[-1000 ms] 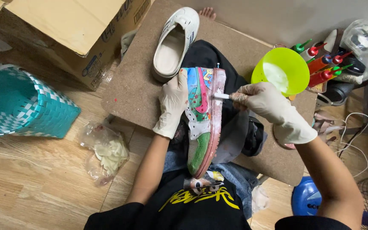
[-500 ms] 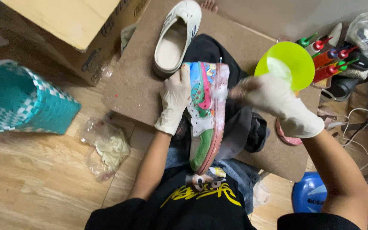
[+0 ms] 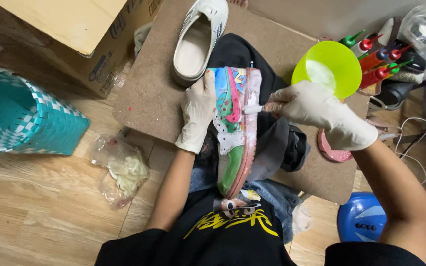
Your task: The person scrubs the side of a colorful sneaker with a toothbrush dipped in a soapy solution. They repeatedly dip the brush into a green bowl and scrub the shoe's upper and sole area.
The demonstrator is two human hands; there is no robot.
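Head view: the gloved right hand [image 3: 321,111] pinches a small brush [image 3: 253,108], its tip touching the pale sole edge of a painted sneaker [image 3: 235,125]. The gloved left hand [image 3: 198,111] lies flat, fingers together, against the shoe's side. One sneaker rests on the lap over dark cloth, splashed green, pink, blue and white. Beyond it, a single unpainted white shoe [image 3: 198,39] sits on a brown fibreboard sheet [image 3: 149,98]. One lime plastic bowl [image 3: 329,66] stands just beside roughly five nozzle-capped paint bottles [image 3: 378,61], partly hidden. A woven teal basket [image 3: 23,116] sits on the wooden floor.
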